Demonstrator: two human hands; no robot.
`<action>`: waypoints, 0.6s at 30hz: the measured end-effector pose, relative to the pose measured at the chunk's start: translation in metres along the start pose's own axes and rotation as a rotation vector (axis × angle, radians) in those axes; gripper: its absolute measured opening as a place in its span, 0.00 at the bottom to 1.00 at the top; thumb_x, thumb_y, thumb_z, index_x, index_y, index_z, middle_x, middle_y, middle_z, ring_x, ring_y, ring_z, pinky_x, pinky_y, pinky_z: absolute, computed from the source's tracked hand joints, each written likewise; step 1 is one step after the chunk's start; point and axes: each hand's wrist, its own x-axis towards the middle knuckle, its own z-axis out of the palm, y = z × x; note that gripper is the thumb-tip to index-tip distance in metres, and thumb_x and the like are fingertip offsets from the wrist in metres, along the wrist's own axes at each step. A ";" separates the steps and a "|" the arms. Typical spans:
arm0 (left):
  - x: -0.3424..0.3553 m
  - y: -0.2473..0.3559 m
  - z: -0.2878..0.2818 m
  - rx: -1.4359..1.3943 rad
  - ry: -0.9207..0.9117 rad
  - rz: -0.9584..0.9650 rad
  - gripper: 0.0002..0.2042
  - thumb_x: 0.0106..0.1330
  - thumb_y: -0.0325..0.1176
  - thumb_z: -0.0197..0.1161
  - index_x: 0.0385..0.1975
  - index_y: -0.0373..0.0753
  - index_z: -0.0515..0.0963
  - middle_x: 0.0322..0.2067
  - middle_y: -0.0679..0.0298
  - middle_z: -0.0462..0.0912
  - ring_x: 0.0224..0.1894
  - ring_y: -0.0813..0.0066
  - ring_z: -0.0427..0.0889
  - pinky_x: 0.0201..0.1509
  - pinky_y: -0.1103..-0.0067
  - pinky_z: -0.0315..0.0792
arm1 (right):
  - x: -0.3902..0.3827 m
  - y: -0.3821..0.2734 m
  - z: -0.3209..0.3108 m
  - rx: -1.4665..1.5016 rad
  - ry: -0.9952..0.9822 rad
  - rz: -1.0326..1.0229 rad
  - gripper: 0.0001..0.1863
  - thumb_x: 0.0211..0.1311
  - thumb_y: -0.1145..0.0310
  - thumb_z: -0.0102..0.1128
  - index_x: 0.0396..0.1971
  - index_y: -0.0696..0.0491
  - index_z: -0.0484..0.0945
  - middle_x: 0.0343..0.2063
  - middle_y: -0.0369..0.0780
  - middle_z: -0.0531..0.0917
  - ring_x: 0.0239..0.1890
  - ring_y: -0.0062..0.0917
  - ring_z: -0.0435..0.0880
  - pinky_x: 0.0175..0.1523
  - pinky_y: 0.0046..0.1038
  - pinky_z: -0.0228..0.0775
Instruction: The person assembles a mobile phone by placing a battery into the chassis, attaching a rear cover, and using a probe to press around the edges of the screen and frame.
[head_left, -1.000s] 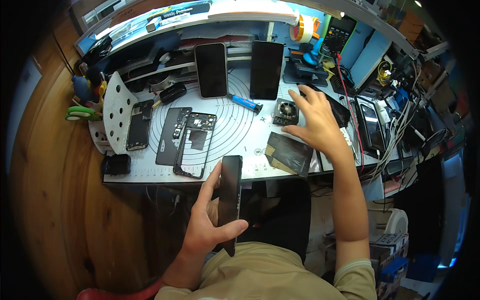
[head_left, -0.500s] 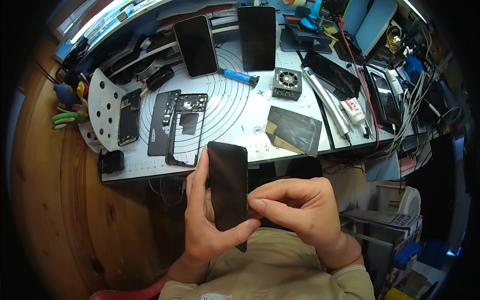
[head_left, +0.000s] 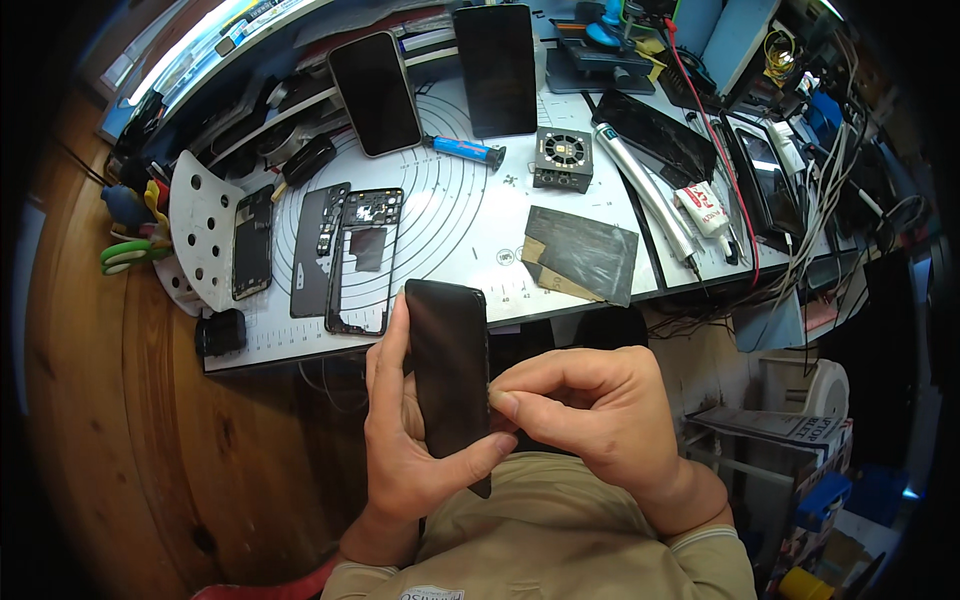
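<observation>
My left hand (head_left: 405, 455) grips a dark phone (head_left: 446, 365) upright along its sides, screen facing me, below the desk's front edge. My right hand (head_left: 590, 415) is closed in a pinch at the phone's right edge, with thumb and index fingertip together; whatever is between them is too small to make out. Just beyond lie an opened phone frame (head_left: 364, 250) and a dark grey back panel (head_left: 305, 280) on the white ringed mat (head_left: 470, 230). A black square fan device (head_left: 562, 160) and a dark sheet with cardboard (head_left: 590, 255) lie to the right.
Two phones (head_left: 375, 95) (head_left: 495, 70) stand at the back beside a blue syringe (head_left: 465, 148). Right are a silver pen tool (head_left: 640, 195), a white tube (head_left: 703, 210) and tangled cables (head_left: 820, 250). Left are a perforated white holder (head_left: 200, 225) and green scissors (head_left: 135, 256).
My right hand has come from above the fan device down to the phone's right edge and closed. The phone has turned more toward me, and the view has shifted slightly.
</observation>
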 end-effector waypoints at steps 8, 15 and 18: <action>0.002 -0.002 0.001 -0.042 -0.003 0.027 0.58 0.50 0.22 0.78 0.77 0.28 0.41 0.63 0.57 0.59 0.66 0.63 0.71 0.66 0.71 0.72 | 0.001 0.002 -0.001 0.039 -0.024 -0.005 0.07 0.66 0.76 0.66 0.38 0.64 0.87 0.31 0.36 0.88 0.33 0.11 0.83 0.38 0.15 0.76; 0.003 -0.002 -0.002 -0.033 -0.021 0.047 0.58 0.50 0.21 0.78 0.77 0.28 0.40 0.63 0.57 0.59 0.62 0.64 0.75 0.63 0.73 0.75 | 0.000 0.000 0.001 0.045 -0.026 0.007 0.07 0.66 0.76 0.66 0.39 0.63 0.87 0.32 0.36 0.88 0.34 0.11 0.83 0.38 0.15 0.76; 0.003 -0.002 -0.002 -0.044 -0.021 0.055 0.58 0.50 0.21 0.78 0.77 0.28 0.40 0.63 0.58 0.59 0.62 0.65 0.75 0.63 0.73 0.75 | 0.001 0.000 0.002 0.052 -0.025 0.005 0.07 0.66 0.76 0.66 0.39 0.63 0.87 0.31 0.36 0.88 0.34 0.11 0.83 0.38 0.15 0.76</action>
